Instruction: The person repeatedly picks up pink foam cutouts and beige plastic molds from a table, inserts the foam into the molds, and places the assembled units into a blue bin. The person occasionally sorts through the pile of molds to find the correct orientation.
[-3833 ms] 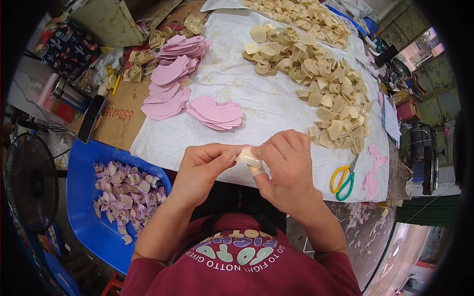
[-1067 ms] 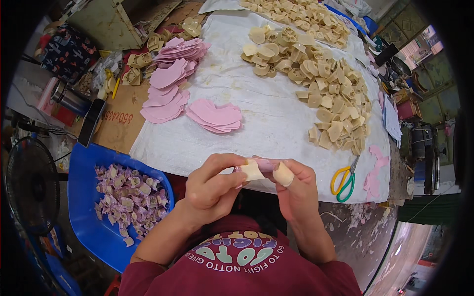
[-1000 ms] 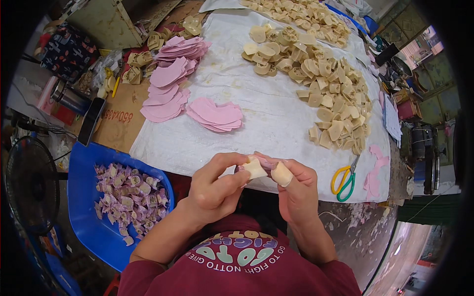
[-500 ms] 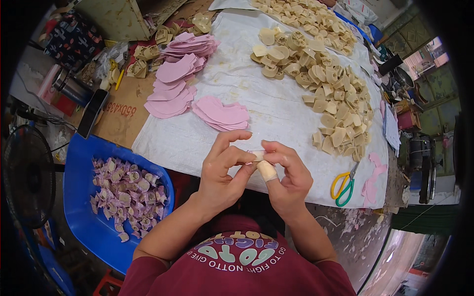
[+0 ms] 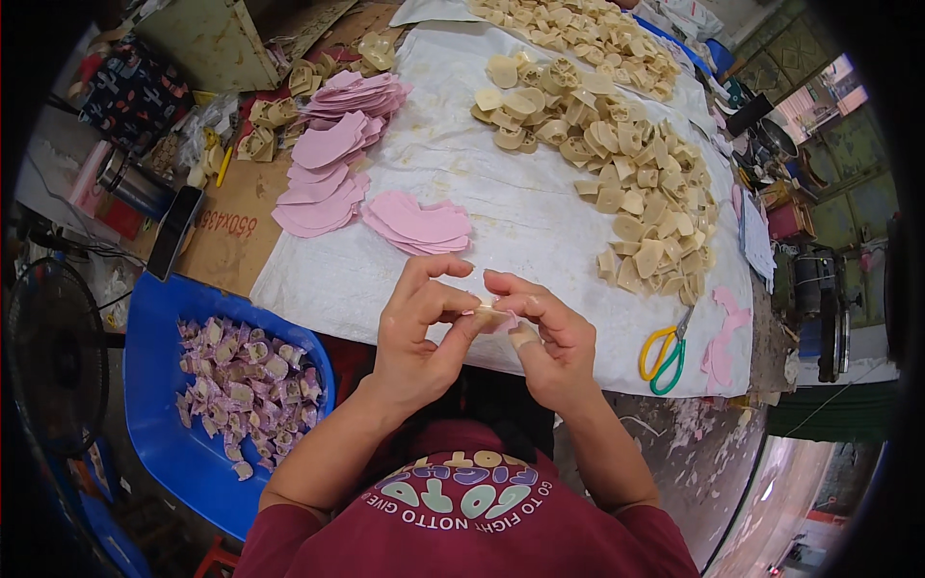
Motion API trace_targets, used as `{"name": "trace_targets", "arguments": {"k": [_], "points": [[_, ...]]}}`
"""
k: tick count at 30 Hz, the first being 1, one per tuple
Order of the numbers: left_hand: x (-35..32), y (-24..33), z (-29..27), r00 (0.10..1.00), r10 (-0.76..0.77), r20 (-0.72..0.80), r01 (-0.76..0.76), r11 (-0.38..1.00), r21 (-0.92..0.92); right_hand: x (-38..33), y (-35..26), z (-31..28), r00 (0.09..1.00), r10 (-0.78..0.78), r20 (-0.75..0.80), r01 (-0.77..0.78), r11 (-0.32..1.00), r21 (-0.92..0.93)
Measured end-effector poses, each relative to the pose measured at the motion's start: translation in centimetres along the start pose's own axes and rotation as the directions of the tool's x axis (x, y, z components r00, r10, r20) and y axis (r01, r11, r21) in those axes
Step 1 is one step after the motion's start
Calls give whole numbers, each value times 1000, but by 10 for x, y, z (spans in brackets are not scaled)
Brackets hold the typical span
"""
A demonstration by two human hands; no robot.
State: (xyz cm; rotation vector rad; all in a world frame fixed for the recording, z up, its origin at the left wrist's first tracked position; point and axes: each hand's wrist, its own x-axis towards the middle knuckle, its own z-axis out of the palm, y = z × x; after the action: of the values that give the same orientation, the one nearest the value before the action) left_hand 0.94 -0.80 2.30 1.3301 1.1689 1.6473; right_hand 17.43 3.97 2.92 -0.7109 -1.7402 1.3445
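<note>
At the near edge of the white-covered table, my left hand (image 5: 419, 323) and my right hand (image 5: 554, 342) meet fingertip to fingertip. Between them they pinch a small cream piece (image 5: 495, 320) with pink sheet along its edge; the fingers cover much of it. My right thumb wears a cream wrap. Just beyond my left hand lies a small stack of curved pink cut-outs (image 5: 419, 222). A taller, fanned stack of pink cut-outs (image 5: 323, 183) is farther left. Many cream moulded pieces (image 5: 636, 183) are heaped to the right.
A blue tub (image 5: 159, 424) at lower left holds small pink-wrapped pieces (image 5: 251, 380). Scissors (image 5: 665, 358) with yellow and green handles and a pink scrap (image 5: 723, 337) lie at right. A phone (image 5: 176, 231) stands above the tub; a fan (image 5: 58, 356) is far left.
The held piece has been turned between my fingers, and pink sheet now shows at its right end. My right thumb has tucked in behind it. The whole view has shifted slightly.
</note>
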Motion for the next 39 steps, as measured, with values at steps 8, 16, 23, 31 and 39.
{"name": "trace_targets", "arguments": {"k": [8,16,23,31,39], "points": [[9,4,-7,821,-528,217,552,637,-539,14,-3,-12,979,159,126,-195,913,359],[3,4,4,924,-380,41,373,874,-311,10,10,-1,998,-15,-61,14,1000,-16],[5,5,1,942,-324,90,336,920,-202,14,5,-2,997,-63,-41,58,991,-119],[12,15,-7,978,-109,176,54,954,295,19,5,-9,1000,20,6,-20,998,-66],[0,-8,2,872,-473,126,485,800,-354,11,1,-4,976,-163,-143,95,914,-394]]}}
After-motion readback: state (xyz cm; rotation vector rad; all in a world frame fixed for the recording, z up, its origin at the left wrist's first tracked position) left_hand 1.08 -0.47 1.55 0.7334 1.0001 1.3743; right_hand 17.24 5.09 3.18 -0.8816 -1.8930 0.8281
